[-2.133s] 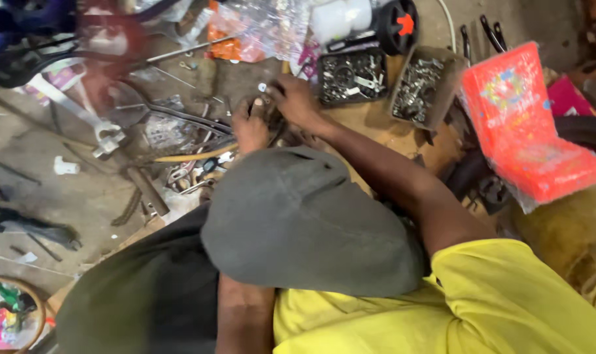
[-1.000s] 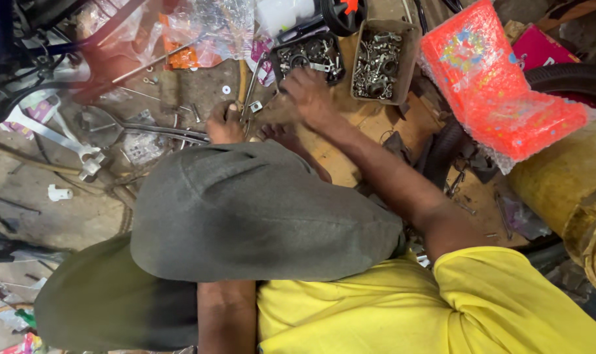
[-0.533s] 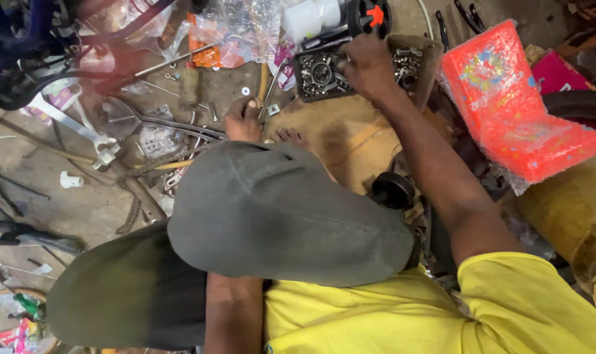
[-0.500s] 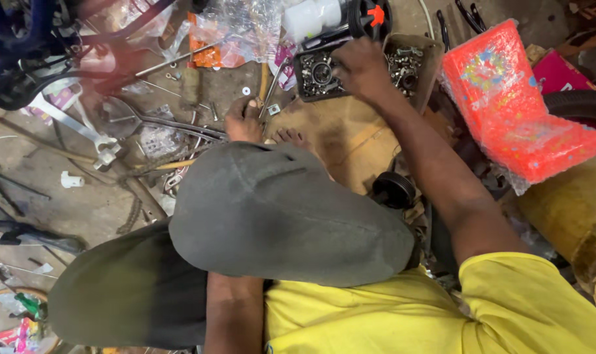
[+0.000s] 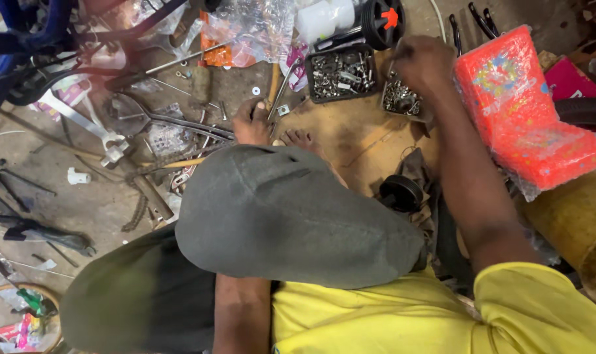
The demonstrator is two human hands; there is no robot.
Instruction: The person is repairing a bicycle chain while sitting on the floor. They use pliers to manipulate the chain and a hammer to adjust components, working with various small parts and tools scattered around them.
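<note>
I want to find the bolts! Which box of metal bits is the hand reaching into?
The right hand is in the smaller box, right of the bigger black tray, which nobody touches.

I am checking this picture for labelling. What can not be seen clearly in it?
- Head view: left hand, hidden below the grey knee.
- Right hand: fingertips hidden in the small tray; any grip cannot be told.
- Parts in the black tray: too small.
- Blue frame: cut by the edge, blurred.

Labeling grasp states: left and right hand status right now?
Left hand: not in view.
Right hand: over the small parts box, fingers curled; grip cannot be told.
</note>
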